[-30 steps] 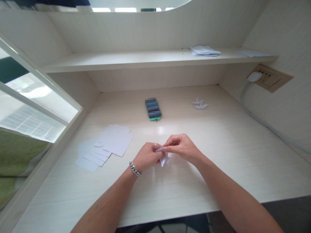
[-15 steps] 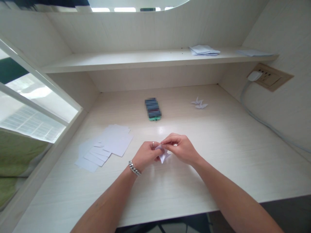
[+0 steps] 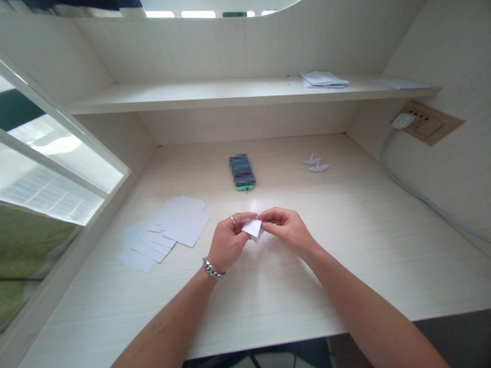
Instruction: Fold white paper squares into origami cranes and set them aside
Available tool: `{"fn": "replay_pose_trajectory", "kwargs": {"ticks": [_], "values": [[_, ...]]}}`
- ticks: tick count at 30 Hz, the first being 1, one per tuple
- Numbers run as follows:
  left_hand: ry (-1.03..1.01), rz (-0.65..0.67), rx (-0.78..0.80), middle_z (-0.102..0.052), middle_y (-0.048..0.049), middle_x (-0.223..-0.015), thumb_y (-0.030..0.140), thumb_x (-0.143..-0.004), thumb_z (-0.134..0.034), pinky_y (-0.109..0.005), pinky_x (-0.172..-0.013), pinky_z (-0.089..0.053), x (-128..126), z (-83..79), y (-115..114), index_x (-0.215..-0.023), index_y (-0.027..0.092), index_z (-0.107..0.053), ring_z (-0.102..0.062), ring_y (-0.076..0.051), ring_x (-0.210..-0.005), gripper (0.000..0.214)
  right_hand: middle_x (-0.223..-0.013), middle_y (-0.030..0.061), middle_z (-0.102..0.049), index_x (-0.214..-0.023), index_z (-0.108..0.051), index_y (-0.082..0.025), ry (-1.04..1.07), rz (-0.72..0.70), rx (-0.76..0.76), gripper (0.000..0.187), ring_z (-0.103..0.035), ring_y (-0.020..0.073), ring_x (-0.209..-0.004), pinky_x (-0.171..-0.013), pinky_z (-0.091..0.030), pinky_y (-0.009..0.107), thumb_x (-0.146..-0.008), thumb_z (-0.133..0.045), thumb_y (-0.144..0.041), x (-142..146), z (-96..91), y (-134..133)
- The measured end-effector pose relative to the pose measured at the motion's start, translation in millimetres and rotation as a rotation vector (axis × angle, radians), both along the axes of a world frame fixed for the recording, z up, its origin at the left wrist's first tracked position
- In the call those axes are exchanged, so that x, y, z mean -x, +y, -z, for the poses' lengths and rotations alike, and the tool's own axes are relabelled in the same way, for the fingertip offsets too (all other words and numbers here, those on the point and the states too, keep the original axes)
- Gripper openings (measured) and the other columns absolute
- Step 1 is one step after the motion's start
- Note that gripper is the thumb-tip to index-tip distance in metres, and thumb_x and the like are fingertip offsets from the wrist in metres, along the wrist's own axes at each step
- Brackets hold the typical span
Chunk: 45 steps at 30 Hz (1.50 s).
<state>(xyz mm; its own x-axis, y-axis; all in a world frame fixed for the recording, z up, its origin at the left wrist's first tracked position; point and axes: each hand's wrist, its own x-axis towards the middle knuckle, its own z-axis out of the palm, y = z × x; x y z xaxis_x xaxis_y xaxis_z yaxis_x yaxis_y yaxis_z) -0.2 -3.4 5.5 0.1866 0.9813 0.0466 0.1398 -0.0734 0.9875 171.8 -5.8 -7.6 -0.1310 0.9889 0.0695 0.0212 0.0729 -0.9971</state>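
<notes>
A small piece of folded white paper (image 3: 253,228) is held up between my two hands, above the front middle of the desk. My left hand (image 3: 229,241), with a ring and a chain bracelet, pinches its left side between thumb and fingers. On the right side, the thumb and fingertips of my right hand (image 3: 287,229) close on its edge. Fingers partly cover the paper's far side. Two folded paper cranes (image 3: 316,164) rest farther back on the right. To the left of my hands lie loose white paper sheets (image 3: 184,220), spread and overlapping.
A phone-like object (image 3: 242,173), blurred out, with a green lower edge, lies behind my hands. The shelf (image 3: 199,97) above carries a stack of folded papers (image 3: 322,79). A cable (image 3: 406,186) runs from the wall socket (image 3: 429,122) down the right side.
The folded paper has been turned, so a flat, squarish face now shows instead of pointed flaps. My left hand has shifted its fingers up along the paper's far edge.
</notes>
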Motion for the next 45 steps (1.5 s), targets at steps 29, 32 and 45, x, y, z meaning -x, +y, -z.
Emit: {"fn": "replay_pose_trajectory", "kwargs": {"ticks": [29, 32, 45], "values": [[-0.023, 0.036, 0.075, -0.075, -0.0062, -0.08, 0.033, -0.074, -0.073, -0.026, -0.065, -0.052, 1.4, -1.1, 1.4, -0.083, 0.015, -0.074, -0.067, -0.017, -0.072, 0.021, -0.084, 0.0052, -0.074, -0.083, -0.076, -0.02, 0.013, -0.03, 0.046, 0.014, -0.068, 0.0207, -0.081, -0.074, -0.051, 0.032, -0.073, -0.074, -0.029, -2.9, -1.3, 1.1], [-0.09, 0.034, 0.144, -0.071, -0.0038, -0.072, 0.038, -0.075, -0.072, -0.024, -0.06, -0.051, -0.6, -0.9, 2.2, -0.079, 0.013, -0.07, -0.063, -0.014, -0.065, 0.025, -0.082, 0.0055, -0.074, -0.082, -0.075, -0.018, 0.007, -0.013, 0.053, 0.016, -0.067, 0.0204, -0.078, -0.072, -0.05, 0.032, -0.075, -0.073, -0.033, -0.8, -0.7, 1.1], [-0.193, 0.035, 0.254, -0.063, -0.0004, -0.067, 0.04, -0.073, -0.073, -0.022, -0.057, -0.047, -1.9, 3.5, 3.2, -0.075, 0.013, -0.067, -0.056, -0.011, -0.061, 0.028, -0.076, 0.0038, -0.07, -0.077, -0.07, -0.016, -0.004, -0.005, 0.107, 0.013, -0.063, 0.0166, -0.071, -0.066, -0.047, 0.028, -0.076, -0.07, -0.029, 3.8, -0.7, -0.5]]}}
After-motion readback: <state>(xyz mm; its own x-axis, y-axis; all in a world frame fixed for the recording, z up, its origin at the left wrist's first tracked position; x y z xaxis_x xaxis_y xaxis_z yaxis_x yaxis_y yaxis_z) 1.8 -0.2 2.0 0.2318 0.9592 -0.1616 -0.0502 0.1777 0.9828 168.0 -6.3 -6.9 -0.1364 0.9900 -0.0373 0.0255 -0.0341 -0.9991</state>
